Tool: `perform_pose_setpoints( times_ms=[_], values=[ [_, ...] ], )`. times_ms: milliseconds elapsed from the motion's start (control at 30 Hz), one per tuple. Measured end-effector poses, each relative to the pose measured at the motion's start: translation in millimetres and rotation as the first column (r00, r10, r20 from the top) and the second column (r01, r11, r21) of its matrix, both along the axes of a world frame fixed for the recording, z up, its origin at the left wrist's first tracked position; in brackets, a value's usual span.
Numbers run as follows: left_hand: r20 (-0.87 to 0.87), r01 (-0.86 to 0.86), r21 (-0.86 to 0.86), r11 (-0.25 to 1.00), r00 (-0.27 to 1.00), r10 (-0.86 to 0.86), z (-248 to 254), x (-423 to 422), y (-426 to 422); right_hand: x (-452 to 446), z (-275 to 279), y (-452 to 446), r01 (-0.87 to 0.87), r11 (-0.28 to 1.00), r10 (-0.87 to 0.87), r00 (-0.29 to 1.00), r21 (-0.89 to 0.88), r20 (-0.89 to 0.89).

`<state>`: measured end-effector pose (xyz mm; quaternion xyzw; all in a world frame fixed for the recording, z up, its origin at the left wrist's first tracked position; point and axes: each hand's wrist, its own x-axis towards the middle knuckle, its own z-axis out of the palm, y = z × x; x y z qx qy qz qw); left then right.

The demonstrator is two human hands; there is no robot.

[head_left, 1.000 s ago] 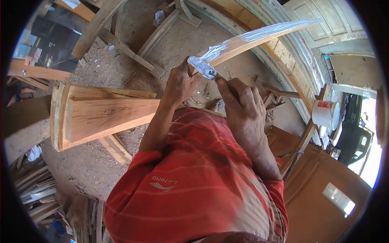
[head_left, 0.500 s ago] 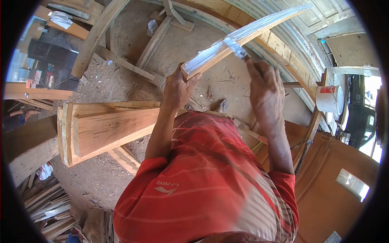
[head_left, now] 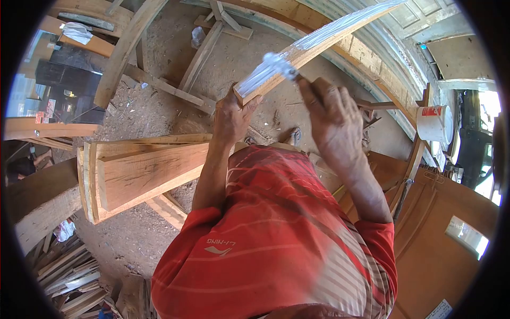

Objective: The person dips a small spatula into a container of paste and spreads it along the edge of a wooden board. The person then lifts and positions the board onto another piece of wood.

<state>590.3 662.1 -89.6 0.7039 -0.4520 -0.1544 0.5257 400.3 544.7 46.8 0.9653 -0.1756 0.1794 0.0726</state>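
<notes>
My left hand is closed around the near end of a long wooden board, which slants up to the right. Streaky white coating covers much of the board's upper face, with a barer patch near its middle. In my right hand is a paintbrush, gripped by its handle. The white-smeared bristles touch the coated face a little beyond my left hand; they look slightly blurred.
Stacked planks lie by my left arm on a thick beam. A white bucket stands at the right, above a brown door panel. Scrap wood is piled lower left. Another person's arm shows at far left.
My right hand has drawn the brush left and down along the board toward my left hand. The left hand keeps its grip on the board.
</notes>
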Motion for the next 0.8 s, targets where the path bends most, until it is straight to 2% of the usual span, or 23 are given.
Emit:
perform_pose_setpoints(
  times_ms=[200, 300, 500, 533, 633, 667, 767, 800],
  values=[
    [0.040, -0.026, 0.009, 1.000, 0.999, 0.026, 5, -2, 1, -12, 1, -40, 0.142, 0.990, -0.141, 0.988, -0.010, 0.057],
    [0.009, -0.022, 0.024, 0.999, 1.000, 0.022, 5, -1, 0, -14, -1, -44, 0.177, 0.978, -0.194, 0.966, 0.109, 0.173],
    [-0.030, -0.018, 0.025, 1.000, 0.999, 0.019, 2, -1, -1, -12, -2, 2, -0.058, 0.925, 0.014, 0.993, 0.374, 0.118],
    [-0.029, -0.014, 0.023, 1.000, 0.999, 0.015, 1, -1, -1, -13, 0, 1, -0.076, 0.925, 0.025, 0.990, 0.372, 0.139],
    [-0.038, -0.034, 0.056, 0.998, 0.999, 0.036, 6, -2, 0, -14, -2, -25, 0.037, 0.949, -0.124, 0.957, 0.314, 0.262],
    [-0.028, -0.036, 0.054, 0.998, 0.999, 0.037, 5, -2, 0, -16, -5, -30, 0.088, 0.944, -0.175, 0.951, 0.317, 0.255],
    [0.000, -0.041, 0.040, 0.998, 0.999, 0.041, 2, 0, -1, -22, -19, -12, 0.026, 0.923, -0.092, 0.984, 0.384, 0.154],
    [0.003, -0.037, 0.036, 0.999, 0.999, 0.037, 2, 0, -1, -23, -12, -7, -0.046, 0.913, -0.017, 0.988, 0.405, 0.151]
  ],
)
